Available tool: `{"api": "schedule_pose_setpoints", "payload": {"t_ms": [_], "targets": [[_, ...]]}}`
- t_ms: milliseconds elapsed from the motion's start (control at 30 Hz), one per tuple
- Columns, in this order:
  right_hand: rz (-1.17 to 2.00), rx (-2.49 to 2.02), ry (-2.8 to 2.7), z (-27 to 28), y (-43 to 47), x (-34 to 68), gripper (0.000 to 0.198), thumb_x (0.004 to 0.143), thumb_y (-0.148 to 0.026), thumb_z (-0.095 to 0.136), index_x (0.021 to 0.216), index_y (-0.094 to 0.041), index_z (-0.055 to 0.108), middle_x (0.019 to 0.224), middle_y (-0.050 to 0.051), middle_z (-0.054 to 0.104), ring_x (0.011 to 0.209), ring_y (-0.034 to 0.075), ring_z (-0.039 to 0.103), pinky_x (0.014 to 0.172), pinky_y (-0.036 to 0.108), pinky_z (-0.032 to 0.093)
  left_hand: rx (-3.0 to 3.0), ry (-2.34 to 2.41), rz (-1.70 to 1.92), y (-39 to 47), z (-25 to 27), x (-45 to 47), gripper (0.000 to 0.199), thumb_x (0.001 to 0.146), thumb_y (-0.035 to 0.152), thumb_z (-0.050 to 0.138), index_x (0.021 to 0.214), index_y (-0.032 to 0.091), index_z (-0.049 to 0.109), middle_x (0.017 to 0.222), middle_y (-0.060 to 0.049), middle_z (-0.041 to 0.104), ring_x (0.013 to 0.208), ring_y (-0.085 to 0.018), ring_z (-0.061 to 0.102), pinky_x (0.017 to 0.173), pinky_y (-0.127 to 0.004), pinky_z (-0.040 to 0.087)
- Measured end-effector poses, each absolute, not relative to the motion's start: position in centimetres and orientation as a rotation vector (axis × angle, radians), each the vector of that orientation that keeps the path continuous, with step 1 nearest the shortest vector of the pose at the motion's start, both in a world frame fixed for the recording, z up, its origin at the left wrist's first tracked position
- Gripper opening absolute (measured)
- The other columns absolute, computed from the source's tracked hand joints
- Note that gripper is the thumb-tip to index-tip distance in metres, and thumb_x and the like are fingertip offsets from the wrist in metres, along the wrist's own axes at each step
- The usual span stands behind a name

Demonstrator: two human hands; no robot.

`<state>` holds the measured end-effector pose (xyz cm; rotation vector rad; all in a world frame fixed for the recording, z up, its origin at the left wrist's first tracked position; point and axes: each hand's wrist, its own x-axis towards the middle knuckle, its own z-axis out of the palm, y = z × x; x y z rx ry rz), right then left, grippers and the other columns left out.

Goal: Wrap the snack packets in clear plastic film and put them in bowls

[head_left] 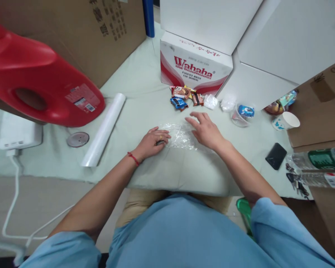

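The largest thing is the table [141,108], covered with a pale cloth. At its back stands a Wahaha carton [195,67], and on the left a big red bottle [58,78]; near this bottle lies a white roll [104,130]. All of these are well apart from the hands.

In the middle, near the front edge, a crumpled piece of clear plastic film [181,137] lies on the cloth, between the two hands. The left hand [150,143] rests low at its left side, fingers extended and near to each other; whether the thumb pinches some film, one cannot tell. The right hand [208,132] is at the right side with its fingers spread — it seems to grasp nothing, and its contact with the film is not clear.

The step in hand appears to be the smoothing of this film. The next move would call for light, flat fingertips — such thin material probably clings and folds easily. The smallest things, wrapped snacks [181,95], lie beyond, before the carton.
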<state>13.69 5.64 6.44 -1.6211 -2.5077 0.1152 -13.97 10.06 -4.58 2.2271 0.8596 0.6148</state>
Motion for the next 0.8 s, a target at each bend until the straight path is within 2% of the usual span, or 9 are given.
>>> {"api": "schedule_pose_setpoints", "payload": {"t_ms": [67, 133, 233, 300, 367, 433, 533, 633, 800], "targets": [[0.119, -1.597, -2.477, 4.2, 8.9, 13.9, 0.064, 0.091, -0.005, 0.060, 0.152, -0.023, 0.055, 0.167, 0.015, 0.039, 0.149, 0.037, 0.035, 0.116, 0.060, 0.045, 2.229, 0.867, 0.612, 10.1, -4.6, -14.0, 0.019, 0.084, 0.031, 0.058, 0.086, 0.026, 0.076, 0.120, -0.005, 0.082, 0.133, -0.028, 0.068, 0.126, -0.061, 0.031], [0.168, -1.538, -2.543, 2.9, 11.1, 13.9, 0.052, 0.090, -0.008, 0.063, 0.140, -0.023, 0.066, 0.170, 0.012, 0.035, 0.155, 0.037, 0.028, 0.124, 0.061, 0.037, 2.228, 0.869, 0.621, 10.2, -4.7, -14.0, 0.020, 0.084, 0.031, 0.058, 0.085, 0.026, 0.077, 0.120, -0.005, 0.082, 0.132, -0.028, 0.069, 0.126, -0.061, 0.032], [0.199, -1.412, -2.679, 3.5, 11.5, 13.8, 0.017, 0.093, -0.017, 0.066, 0.105, -0.021, 0.077, 0.168, 0.008, 0.041, 0.159, 0.036, 0.024, 0.129, 0.060, 0.028, 2.219, 0.870, 0.640, 10.2, -4.8, -14.0, 0.019, 0.083, 0.030, 0.057, 0.084, 0.026, 0.076, 0.119, -0.005, 0.083, 0.131, -0.027, 0.069, 0.125, -0.060, 0.034], [0.187, -1.322, -2.782, 5.4, 10.0, 13.7, 0.013, 0.097, -0.021, 0.063, 0.095, -0.020, 0.076, 0.157, 0.011, 0.054, 0.157, 0.036, 0.030, 0.128, 0.060, 0.027, 2.210, 0.871, 0.652, 10.1, -4.9, -13.9, 0.020, 0.084, 0.030, 0.057, 0.084, 0.026, 0.076, 0.119, -0.005, 0.083, 0.131, -0.026, 0.070, 0.125, -0.059, 0.034], [0.206, -1.285, -2.914, 7.9, 7.7, 13.5, 0.016, 0.100, -0.022, 0.060, 0.097, -0.018, 0.075, 0.136, 0.016, 0.068, 0.143, 0.035, 0.049, 0.121, 0.056, 0.036, 2.204, 0.875, 0.659, 10.1, -5.0, -13.9, 0.020, 0.085, 0.030, 0.056, 0.084, 0.025, 0.076, 0.119, -0.005, 0.083, 0.130, -0.026, 0.070, 0.125, -0.059, 0.034], [0.253, -1.365, -3.049, 10.1, 5.0, 12.8, 0.019, 0.103, -0.022, 0.055, 0.101, -0.016, 0.073, 0.112, 0.016, 0.075, 0.116, 0.031, 0.066, 0.102, 0.045, 0.050, 2.201, 0.882, 0.661, 10.1, -5.0, -13.9, 0.020, 0.085, 0.030, 0.056, 0.083, 0.026, 0.076, 0.119, -0.004, 0.083, 0.130, -0.026, 0.070, 0.125, -0.059, 0.034], [0.330, -1.522, -3.185, 11.4, 1.0, 10.8, 0.023, 0.105, -0.021, 0.049, 0.111, -0.016, 0.070, 0.102, 0.013, 0.075, 0.086, 0.025, 0.071, 0.073, 0.034, 0.049, 2.198, 0.892, 0.664, 10.1, -4.9, -13.8, 0.019, 0.084, 0.029, 0.057, 0.083, 0.026, 0.076, 0.118, -0.004, 0.083, 0.132, -0.026, 0.068, 0.126, -0.059, 0.034], [0.481, -1.411, -3.235, 9.7, -2.1, 7.9, 0.024, 0.105, -0.021, 0.047, 0.117, -0.018, 0.068, 0.103, 0.011, 0.076, 0.080, 0.024, 0.072, 0.065, 0.032, 0.046, 2.170, 0.909, 0.690, 10.3, -4.9, -13.7, 0.017, 0.082, 0.028, 0.060, 0.082, 0.027, 0.077, 0.118, -0.002, 0.083, 0.137, -0.028, 0.065, 0.126, -0.060, 0.036], [0.633, -1.397, -3.079, 4.6, -4.3, 3.2, 0.023, 0.104, -0.018, 0.047, 0.119, -0.016, 0.065, 0.104, 0.013, 0.077, 0.086, 0.025, 0.076, 0.069, 0.033, 0.054, 2.006, 0.960, 0.837, 10.6, -4.4, -13.6, 0.017, 0.086, 0.029, 0.060, 0.081, 0.025, 0.076, 0.124, -0.005, 0.080, 0.148, -0.028, 0.053, 0.124, -0.055, 0.044]]}}
